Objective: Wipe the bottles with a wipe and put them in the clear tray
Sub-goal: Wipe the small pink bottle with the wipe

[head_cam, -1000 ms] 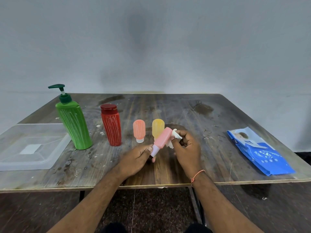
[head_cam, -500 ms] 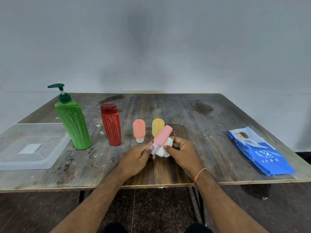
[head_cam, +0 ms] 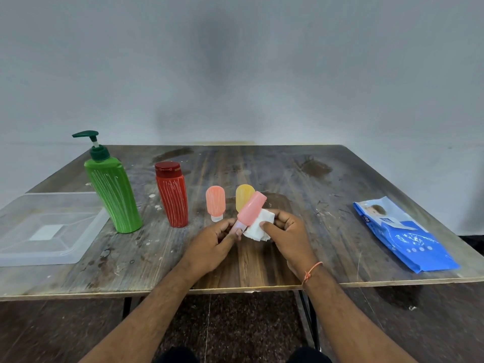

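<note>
near the table's (head_cam: 262, 273) front edge, the left hand (head_cam: 212, 244) pinches the cap end of a tilted pink bottle (head_cam: 251, 208); the right hand (head_cam: 288, 237) grips a white wipe (head_cam: 259, 227) against it. the clear tray (head_cam: 86, 231) overhangs the left edge.

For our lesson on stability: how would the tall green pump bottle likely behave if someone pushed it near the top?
The green pump bottle stands tall on a narrow base, so it would probably tip rather than slide. Its body leans slightly, which may favour one direction. The rough wooden table likely adds grip, encouraging toppling.
</note>
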A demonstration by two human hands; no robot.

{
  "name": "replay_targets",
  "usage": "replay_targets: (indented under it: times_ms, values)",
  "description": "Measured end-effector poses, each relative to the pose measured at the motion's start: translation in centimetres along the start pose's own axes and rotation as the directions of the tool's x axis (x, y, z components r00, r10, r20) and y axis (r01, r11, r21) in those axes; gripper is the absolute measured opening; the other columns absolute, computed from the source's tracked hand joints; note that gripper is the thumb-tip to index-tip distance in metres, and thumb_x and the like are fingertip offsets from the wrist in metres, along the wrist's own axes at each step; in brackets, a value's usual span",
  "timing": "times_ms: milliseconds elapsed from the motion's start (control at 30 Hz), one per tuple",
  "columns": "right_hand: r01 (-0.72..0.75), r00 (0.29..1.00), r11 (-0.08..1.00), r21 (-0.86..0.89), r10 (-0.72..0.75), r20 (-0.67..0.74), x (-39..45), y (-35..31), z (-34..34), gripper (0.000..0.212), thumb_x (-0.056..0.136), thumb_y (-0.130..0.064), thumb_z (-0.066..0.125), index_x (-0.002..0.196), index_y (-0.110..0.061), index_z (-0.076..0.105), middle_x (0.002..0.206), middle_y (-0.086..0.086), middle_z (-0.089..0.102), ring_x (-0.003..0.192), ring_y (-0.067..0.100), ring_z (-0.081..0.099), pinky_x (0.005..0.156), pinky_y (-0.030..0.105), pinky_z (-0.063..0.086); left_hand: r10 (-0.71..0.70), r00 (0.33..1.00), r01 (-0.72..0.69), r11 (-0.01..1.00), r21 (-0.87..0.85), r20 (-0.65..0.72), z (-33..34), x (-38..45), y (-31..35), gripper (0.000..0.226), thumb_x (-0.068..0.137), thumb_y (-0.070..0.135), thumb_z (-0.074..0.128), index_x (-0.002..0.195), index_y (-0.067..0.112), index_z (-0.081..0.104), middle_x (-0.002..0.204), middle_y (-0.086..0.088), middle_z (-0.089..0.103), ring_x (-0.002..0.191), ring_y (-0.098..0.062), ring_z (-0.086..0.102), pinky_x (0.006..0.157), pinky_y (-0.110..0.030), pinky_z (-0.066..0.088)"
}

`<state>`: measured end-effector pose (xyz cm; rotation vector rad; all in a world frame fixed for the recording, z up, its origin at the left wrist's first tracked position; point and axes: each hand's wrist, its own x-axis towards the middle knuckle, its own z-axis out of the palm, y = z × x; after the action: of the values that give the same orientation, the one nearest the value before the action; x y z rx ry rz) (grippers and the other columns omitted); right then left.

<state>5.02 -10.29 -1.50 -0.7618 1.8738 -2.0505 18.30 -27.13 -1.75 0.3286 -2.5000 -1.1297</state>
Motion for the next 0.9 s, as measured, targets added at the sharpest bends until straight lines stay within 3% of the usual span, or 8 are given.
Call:
replay_targets:
  times_ms: [267, 567, 800, 900]
  values:
    - [0.028, 1.000, 1.000, 0.003, -0.028, 0.006, -0.24, -0.28, 0.04, 0.023, 0.099, -0.009, 0.074, 0.115, -0.025, 0.076, 0.104, -0.007, 0.083, 0.101, 0.014, 0.078, 0.078, 0.025, 0.063, -0.079, 0.991, 0.079, 0.997, -0.003, -0.109, 0.21, -0.15, -0.23, 0.031, 0.078, 0.041, 0.089, 0.100, 0.037, 0.068, 0.090, 0.017, 0.070, 0.083, -0.003, 0.063, 0.071, -0.021, 0.052]
    - [0.011, 1.000, 1.000, -0.010, -0.011, 0.000, -0.24, -0.27, -0.14, 0.030, 0.098, 0.000, 0.072, 0.116, -0.025, 0.075, 0.101, -0.012, 0.082, 0.098, 0.006, 0.077, 0.070, 0.019, 0.059, -0.113, 0.973, 0.117, 0.993, 0.009, -0.199, 0.06, -0.19, 0.02, 0.034, 0.073, 0.031, 0.094, 0.092, 0.033, 0.066, 0.091, 0.017, 0.072, 0.084, 0.002, 0.065, 0.066, -0.017, 0.050]
    - [-0.009, 0.995, 0.997, 0.077, 0.016, -0.095, 0.02, -0.08, -0.22, 0.029, 0.097, 0.000, 0.073, 0.119, -0.019, 0.074, 0.108, -0.001, 0.081, 0.089, 0.004, 0.076, 0.062, 0.016, 0.055, -0.142, 0.951, 0.152, 0.988, 0.017, -0.275, 0.00, -0.15, 0.05, 0.037, 0.070, 0.026, 0.095, 0.090, 0.031, 0.065, 0.090, 0.017, 0.070, 0.083, 0.005, 0.063, 0.064, -0.019, 0.050]
    - [-0.003, 0.994, 0.997, 0.079, 0.012, -0.108, 0.03, -0.08, -0.14, 0.030, 0.097, -0.001, 0.073, 0.118, -0.023, 0.075, 0.104, -0.006, 0.082, 0.087, 0.005, 0.076, 0.059, 0.017, 0.054, -0.142, 0.951, 0.152, 0.988, 0.015, -0.274, -0.02, -0.14, 0.09, 0.037, 0.070, 0.027, 0.095, 0.090, 0.031, 0.065, 0.091, 0.017, 0.069, 0.082, 0.003, 0.063, 0.065, -0.020, 0.052]
